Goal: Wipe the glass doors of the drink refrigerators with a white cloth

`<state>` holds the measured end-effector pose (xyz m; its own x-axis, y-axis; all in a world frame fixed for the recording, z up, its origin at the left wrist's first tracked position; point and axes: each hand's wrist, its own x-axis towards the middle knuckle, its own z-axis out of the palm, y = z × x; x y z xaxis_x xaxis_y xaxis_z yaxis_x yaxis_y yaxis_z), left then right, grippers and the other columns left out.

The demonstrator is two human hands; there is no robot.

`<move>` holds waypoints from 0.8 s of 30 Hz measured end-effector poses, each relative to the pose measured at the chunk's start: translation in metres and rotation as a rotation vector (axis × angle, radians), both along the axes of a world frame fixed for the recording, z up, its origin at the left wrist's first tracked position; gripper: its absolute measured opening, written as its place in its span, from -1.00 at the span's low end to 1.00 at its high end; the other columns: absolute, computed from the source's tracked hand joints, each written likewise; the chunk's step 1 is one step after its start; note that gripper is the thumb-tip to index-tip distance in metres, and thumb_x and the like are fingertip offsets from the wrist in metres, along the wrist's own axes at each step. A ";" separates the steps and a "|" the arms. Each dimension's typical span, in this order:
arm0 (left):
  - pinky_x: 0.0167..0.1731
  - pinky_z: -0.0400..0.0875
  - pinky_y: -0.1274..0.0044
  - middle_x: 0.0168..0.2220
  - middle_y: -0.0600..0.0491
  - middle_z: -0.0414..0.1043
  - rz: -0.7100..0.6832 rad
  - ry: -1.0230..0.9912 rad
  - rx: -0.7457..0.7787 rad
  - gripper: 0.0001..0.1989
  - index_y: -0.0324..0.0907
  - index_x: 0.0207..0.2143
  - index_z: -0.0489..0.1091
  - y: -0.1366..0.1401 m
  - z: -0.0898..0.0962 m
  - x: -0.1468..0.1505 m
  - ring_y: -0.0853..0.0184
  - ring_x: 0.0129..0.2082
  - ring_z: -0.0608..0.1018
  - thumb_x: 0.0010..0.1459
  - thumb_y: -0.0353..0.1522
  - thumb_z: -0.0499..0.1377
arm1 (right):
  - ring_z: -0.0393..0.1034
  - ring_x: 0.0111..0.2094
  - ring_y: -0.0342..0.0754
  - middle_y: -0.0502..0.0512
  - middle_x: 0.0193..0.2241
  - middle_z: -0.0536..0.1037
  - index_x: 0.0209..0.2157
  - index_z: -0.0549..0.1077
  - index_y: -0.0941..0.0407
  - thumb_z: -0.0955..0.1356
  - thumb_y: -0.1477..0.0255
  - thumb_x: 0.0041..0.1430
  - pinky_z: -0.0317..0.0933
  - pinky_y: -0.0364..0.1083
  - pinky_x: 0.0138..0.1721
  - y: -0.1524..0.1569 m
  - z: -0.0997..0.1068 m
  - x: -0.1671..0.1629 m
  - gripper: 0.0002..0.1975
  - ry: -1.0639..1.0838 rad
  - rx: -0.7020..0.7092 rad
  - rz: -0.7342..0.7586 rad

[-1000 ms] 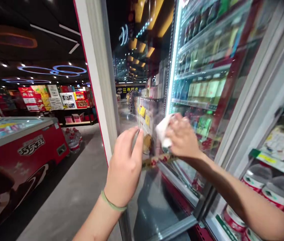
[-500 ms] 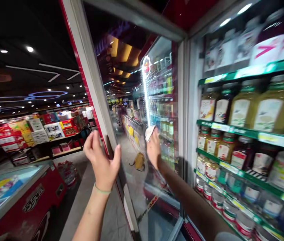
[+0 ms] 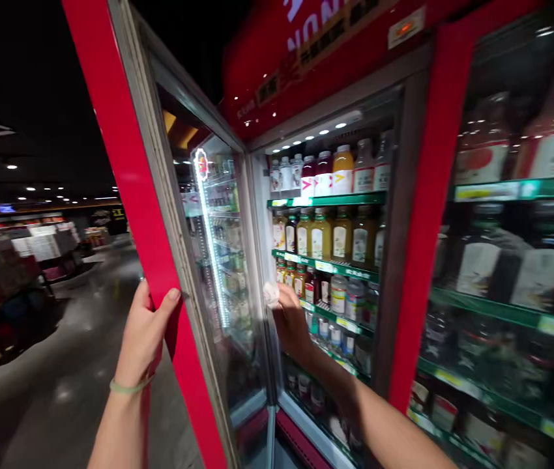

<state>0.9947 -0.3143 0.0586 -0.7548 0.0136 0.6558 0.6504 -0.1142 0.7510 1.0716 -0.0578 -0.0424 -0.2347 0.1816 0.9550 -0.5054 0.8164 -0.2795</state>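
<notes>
My left hand [image 3: 143, 335] grips the red-framed fridge door [image 3: 145, 215], its thumb over the red frame and most of its fingers out of sight behind it. The glass door stands swung open to the left. A crumpled white cloth [image 3: 271, 294] is pinched in my right hand [image 3: 291, 322], near the hinge-side frame [image 3: 260, 260] where door and cabinet meet. Whether the cloth touches that frame, I cannot tell. Beyond my right hand, bottled drinks [image 3: 317, 236] line the lit green-edged shelves [image 3: 326, 266].
On the right, a second glass door [image 3: 502, 260] covers more shelved bottles. A red sign panel [image 3: 326, 65] runs above the fridge. Grey floor [image 3: 81, 365] lies at the left, with stacked goods [image 3: 8, 267] on displays farther back.
The view has swung right and now takes in more of the fridge. My left hand, open before, has closed on the door. My right hand has moved with the cloth from the glass toward the hinge side.
</notes>
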 end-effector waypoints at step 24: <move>-0.30 0.53 0.53 -0.37 0.08 0.50 -1.068 -0.046 -0.201 -0.48 -0.18 -0.25 0.44 0.369 0.000 0.089 0.43 -0.40 0.55 0.04 0.09 0.28 | 0.40 0.22 0.09 0.26 0.18 0.46 0.30 0.21 0.00 0.26 0.49 0.38 0.36 0.18 0.24 0.112 -0.015 0.266 -0.51 -0.017 -0.005 -0.819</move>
<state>1.0837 0.0546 0.0587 -0.3133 0.7817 0.5393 0.2589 -0.4761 0.8404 1.3377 0.0537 -0.0569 -0.0405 0.3056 0.9513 0.2546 0.9238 -0.2859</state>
